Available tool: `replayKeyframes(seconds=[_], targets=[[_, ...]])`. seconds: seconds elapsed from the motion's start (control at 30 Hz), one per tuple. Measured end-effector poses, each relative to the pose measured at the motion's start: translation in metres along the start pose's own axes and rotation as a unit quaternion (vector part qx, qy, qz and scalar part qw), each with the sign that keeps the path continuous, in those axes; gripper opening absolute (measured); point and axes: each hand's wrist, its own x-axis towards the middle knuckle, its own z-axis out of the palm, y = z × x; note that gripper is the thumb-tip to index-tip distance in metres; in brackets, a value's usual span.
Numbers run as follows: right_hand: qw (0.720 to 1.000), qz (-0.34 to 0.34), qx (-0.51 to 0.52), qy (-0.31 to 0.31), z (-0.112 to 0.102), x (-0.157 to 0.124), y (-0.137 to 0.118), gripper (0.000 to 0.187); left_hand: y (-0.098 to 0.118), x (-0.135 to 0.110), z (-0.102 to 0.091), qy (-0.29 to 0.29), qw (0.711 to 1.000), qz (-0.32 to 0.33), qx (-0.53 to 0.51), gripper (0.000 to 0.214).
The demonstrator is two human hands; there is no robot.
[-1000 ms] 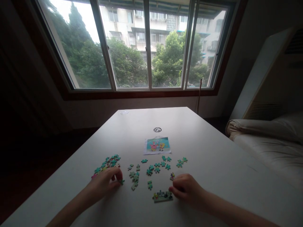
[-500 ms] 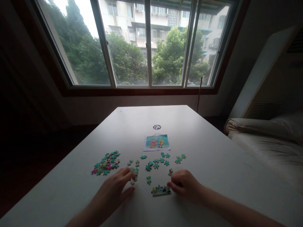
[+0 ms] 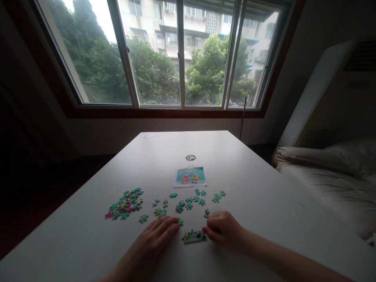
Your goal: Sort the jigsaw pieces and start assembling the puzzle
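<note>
- Puzzle pieces (image 3: 196, 199) lie on the white table (image 3: 264, 219) in the head view, loose ones scattered across the middle, mostly green or teal.
- A mixed pile (image 3: 125, 205), with teal, pink and yellow in it, sits on the left side, well apart from both hands.
- Beyond the loose pieces lies a picture sheet (image 3: 190, 177) with cartoon figures; past it is a round mark (image 3: 190, 158) on the tabletop.
- Behind the table are a window (image 3: 155, 107) and, near its right end, a thin stick (image 3: 242, 117); a pale cushioned seat (image 3: 326, 176) is on the right.
- The left hand (image 3: 157, 233) is palm down, fingers close together and slightly bent, its near side blocking sight of the tabletop beneath. Its fingertips are at a green piece (image 3: 180, 222); whether they grip it cannot be told.
- The right hand (image 3: 223, 227) is curled, thumb and forefinger nearly together at the right end of the joined strip (image 3: 194, 237). Whether they pinch it cannot be told.
- The strip lies flat between the hands, nearest the person.
- A small multicoloured piece (image 3: 206, 212) lies just beside the right hand's knuckles.
</note>
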Motion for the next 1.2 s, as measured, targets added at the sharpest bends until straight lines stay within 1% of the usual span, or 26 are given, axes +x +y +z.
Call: replayKeyframes(seconds=[0.07,0.17,0.27,0.33,0.43,0.5,0.53,0.6,0.7,0.77,0.83,0.9,1.0,1.1,1.2], targets=[[0.999,-0.019,-0.028,0.001,-0.001,-0.001,-0.005,0.032,0.002,0.000,0.000,0.001,1.000,-0.005,0.008,0.043],[0.997,-0.044,-0.063,-0.017,-0.003,-0.001,-0.012,0.027,0.004,0.000,0.001,-0.001,1.000,-0.010,0.017,0.044],[0.997,-0.036,-0.074,-0.008,-0.004,-0.001,-0.014,0.028,0.002,0.000,0.001,0.004,0.999,-0.009,0.030,0.045],[0.998,-0.004,-0.063,0.017,-0.004,-0.001,-0.012,0.031,0.001,-0.001,0.001,0.005,0.999,-0.014,0.053,0.047],[0.993,0.087,-0.030,0.069,-0.006,0.002,-0.006,0.033,-0.001,-0.003,0.003,0.009,0.996,-0.034,0.087,0.054],[0.984,0.149,-0.006,0.098,-0.008,0.005,-0.003,0.027,0.000,-0.003,0.004,0.020,0.995,-0.041,0.092,0.055],[0.980,0.168,0.005,0.108,-0.009,0.006,-0.003,0.020,0.001,-0.003,0.004,0.026,0.995,-0.036,0.087,0.053],[0.976,0.185,0.023,0.114,-0.011,0.007,-0.002,0.003,0.003,-0.003,0.003,0.037,0.997,-0.014,0.067,0.047],[0.975,0.192,0.021,0.108,-0.012,0.008,-0.004,0.019,0.008,-0.001,0.000,0.050,0.998,0.018,0.030,0.038],[0.974,0.202,0.005,0.103,-0.013,0.007,-0.005,0.019,0.010,0.000,-0.001,0.050,0.998,0.033,0.004,0.036],[0.973,0.211,-0.005,0.096,-0.013,0.007,-0.005,0.015,0.011,0.001,-0.002,0.030,0.998,0.055,-0.019,0.037],[0.972,0.215,-0.006,0.089,-0.013,0.007,-0.005,0.011,0.012,0.002,-0.004,-0.007,0.996,0.082,-0.033,0.041],[0.974,0.210,0.009,0.087,-0.012,0.007,-0.002,0.012,0.016,0.005,-0.009,-0.051,0.992,0.111,-0.037,0.046],[0.977,0.191,0.029,0.086,-0.012,0.007,0.000,0.017,0.020,0.009,-0.016,-0.065,0.990,0.118,-0.050,0.045],[0.979,0.186,0.038,0.078,-0.012,0.007,0.001,0.017,0.024,0.013,-0.020,-0.078,0.987,0.130,-0.058,0.039]])
